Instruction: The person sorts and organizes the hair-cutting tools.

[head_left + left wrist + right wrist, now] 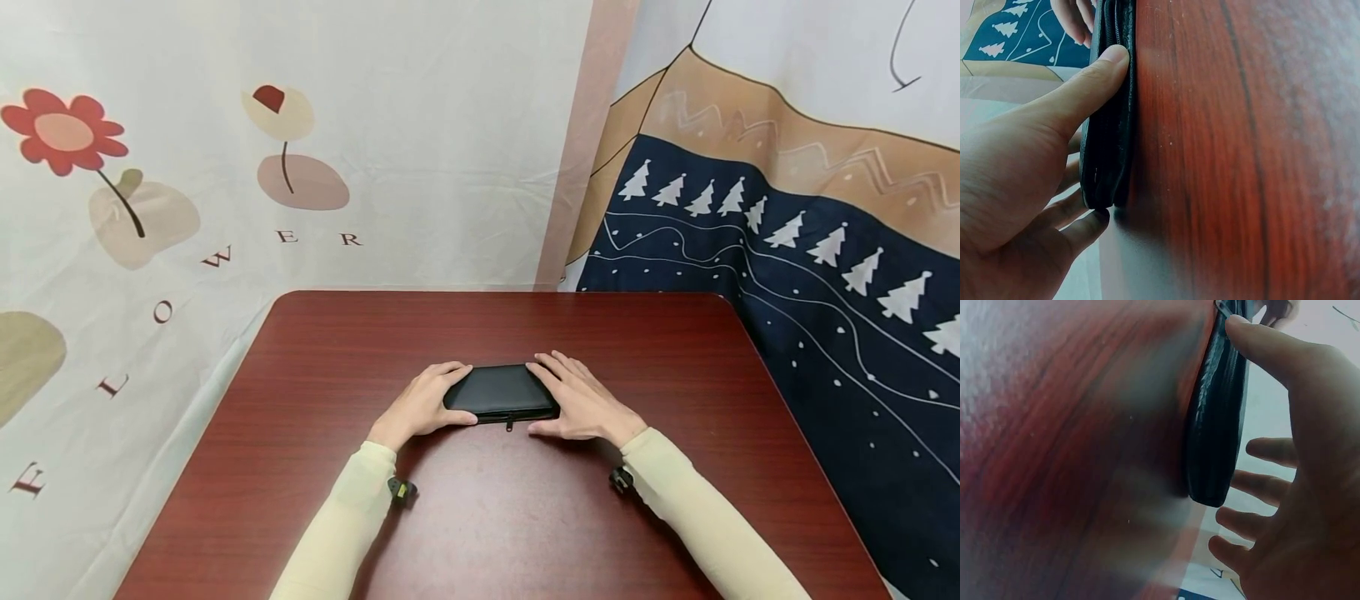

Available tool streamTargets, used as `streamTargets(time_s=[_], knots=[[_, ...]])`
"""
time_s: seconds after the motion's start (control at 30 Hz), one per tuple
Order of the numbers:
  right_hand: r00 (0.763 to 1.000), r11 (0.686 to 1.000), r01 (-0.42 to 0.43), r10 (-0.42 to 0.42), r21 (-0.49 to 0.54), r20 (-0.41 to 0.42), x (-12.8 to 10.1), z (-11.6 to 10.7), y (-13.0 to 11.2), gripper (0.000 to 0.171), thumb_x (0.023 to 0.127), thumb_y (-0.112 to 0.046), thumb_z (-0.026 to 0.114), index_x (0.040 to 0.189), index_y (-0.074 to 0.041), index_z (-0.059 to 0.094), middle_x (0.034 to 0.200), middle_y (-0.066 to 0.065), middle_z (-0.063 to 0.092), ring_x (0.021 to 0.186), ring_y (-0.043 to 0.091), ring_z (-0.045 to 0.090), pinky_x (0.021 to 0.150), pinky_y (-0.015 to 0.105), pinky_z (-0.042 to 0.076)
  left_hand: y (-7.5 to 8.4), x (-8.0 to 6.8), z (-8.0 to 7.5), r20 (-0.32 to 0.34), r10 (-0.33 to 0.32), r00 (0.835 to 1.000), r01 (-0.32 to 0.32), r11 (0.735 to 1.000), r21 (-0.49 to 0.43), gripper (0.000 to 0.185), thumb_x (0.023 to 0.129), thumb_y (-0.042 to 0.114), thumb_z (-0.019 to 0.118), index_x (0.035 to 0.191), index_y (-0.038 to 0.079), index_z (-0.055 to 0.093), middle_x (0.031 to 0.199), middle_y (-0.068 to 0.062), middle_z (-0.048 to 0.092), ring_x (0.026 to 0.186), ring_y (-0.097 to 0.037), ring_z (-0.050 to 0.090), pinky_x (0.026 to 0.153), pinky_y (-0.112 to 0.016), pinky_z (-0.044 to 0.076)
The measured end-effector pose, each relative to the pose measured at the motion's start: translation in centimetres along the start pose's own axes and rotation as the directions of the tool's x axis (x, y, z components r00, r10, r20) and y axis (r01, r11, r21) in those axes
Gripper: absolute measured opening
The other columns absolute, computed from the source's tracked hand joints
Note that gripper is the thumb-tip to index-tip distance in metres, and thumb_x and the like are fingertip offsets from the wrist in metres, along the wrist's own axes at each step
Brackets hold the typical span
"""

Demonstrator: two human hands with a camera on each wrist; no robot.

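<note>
A flat black zippered case (501, 389) lies on the table, its front edge and zip facing the person. A zipper pull (509, 426) hangs at the middle of that edge. The left hand (426, 402) grips the left end, with its thumb (1094, 78) on the zip side and the other fingers around the end and far side. At the right end is the right hand (587, 402), its fingers spread and fairly straight. Its thumb (1260, 347) lies by the front edge near the zipper pull; whether it touches cannot be told.
The reddish-brown wooden table (480, 517) has rounded far corners. Behind it hangs a white cloth (450, 125) with flower prints. To the right is a dark blue cloth (825, 333) with white trees. Small dark devices sit at both wrists.
</note>
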State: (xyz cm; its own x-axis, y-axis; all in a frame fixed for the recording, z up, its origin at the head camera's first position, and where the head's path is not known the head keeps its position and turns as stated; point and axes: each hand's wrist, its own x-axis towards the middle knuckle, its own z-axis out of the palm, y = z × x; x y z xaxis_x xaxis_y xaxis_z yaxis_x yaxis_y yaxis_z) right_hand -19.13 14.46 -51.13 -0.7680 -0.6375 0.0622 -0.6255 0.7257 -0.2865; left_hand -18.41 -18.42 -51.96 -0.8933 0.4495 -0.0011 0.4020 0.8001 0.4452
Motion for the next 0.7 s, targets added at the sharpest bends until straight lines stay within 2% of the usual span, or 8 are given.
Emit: streamTargets(time_s=[0.17, 0.4, 0.7], knots=[[0.999, 1.000, 0.002, -0.002, 0.017, 0.035, 0.5, 0.0, 0.5, 0.104, 0.092, -0.054, 0.091, 0.172, -0.006, 0.045, 0.178, 0.022, 0.046, 0.167, 0.050, 0.041, 0.136, 0.068, 0.037, 0.1, -0.1, 0.0, 0.004, -0.007, 1.000, 0.007, 1.000, -0.003, 0.093, 0.092, 0.047, 0.094, 0.167, 0.010, 0.055, 0.166, -0.014, 0.061, 0.155, -0.041, 0.056, 0.128, -0.060, 0.050], [0.999, 0.999, 0.026, -0.027, 0.040, 0.021, 1.0, -0.1, 0.8, 0.089, 0.095, -0.039, 0.092, 0.165, -0.001, 0.053, 0.170, 0.024, 0.054, 0.159, 0.043, 0.052, 0.132, 0.064, 0.043, 0.1, -0.1, -0.1, 0.007, -0.009, 1.000, 0.009, 1.000, -0.010, 0.093, 0.092, 0.047, 0.094, 0.168, 0.010, 0.054, 0.167, -0.015, 0.060, 0.156, -0.040, 0.055, 0.129, -0.059, 0.049], [1.000, 0.999, 0.007, -0.007, 0.042, 0.013, 1.3, 0.0, 1.1, 0.085, 0.093, -0.041, 0.094, 0.162, -0.006, 0.059, 0.167, 0.020, 0.058, 0.154, 0.040, 0.058, 0.128, 0.063, 0.048, 0.1, -0.4, -0.1, 0.006, -0.019, 1.000, 0.020, 0.999, -0.040, 0.092, 0.093, 0.046, 0.093, 0.169, 0.011, 0.054, 0.169, -0.014, 0.057, 0.159, -0.040, 0.053, 0.129, -0.060, 0.048]])
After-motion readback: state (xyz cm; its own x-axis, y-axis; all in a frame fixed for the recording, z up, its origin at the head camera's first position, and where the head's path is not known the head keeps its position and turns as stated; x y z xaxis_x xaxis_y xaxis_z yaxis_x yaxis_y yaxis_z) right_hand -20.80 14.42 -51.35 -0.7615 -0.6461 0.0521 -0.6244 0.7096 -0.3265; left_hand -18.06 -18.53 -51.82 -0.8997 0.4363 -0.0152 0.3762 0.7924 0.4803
